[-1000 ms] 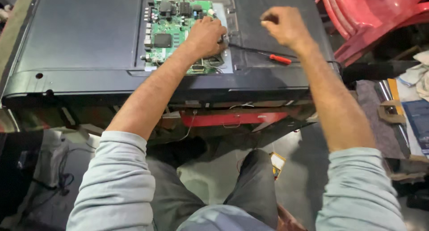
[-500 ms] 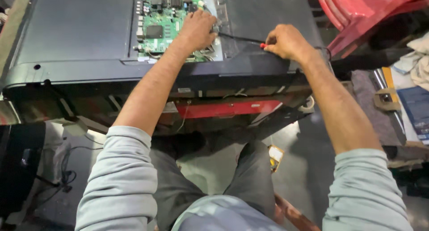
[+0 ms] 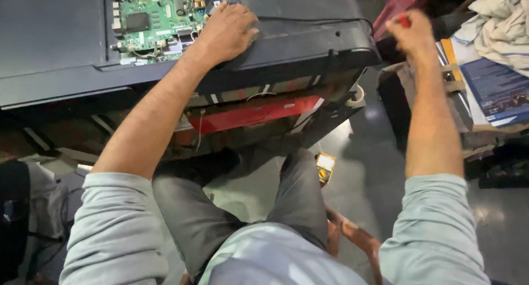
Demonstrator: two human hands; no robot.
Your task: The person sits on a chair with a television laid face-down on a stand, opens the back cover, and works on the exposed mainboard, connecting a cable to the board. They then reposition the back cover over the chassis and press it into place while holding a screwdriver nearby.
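Note:
A black flat television lies back-up in front of me with its rear panel open. A green circuit board shows in the opening at the top left. My left hand rests flat on the television, right beside the board's right edge. My right hand is off to the right, past the television's edge, closed around a red-handled screwdriver; only a bit of the red handle shows above the fingers.
Beneath the television runs a red panel on a dark stand. A yellow multimeter lies on the grey floor by my knee. To the right are a pale cloth, a blue booklet and red plastic chairs.
My right hand picked the screwdriver off the television and carried it away to the right. My left hand stayed by the board. The view swung right.

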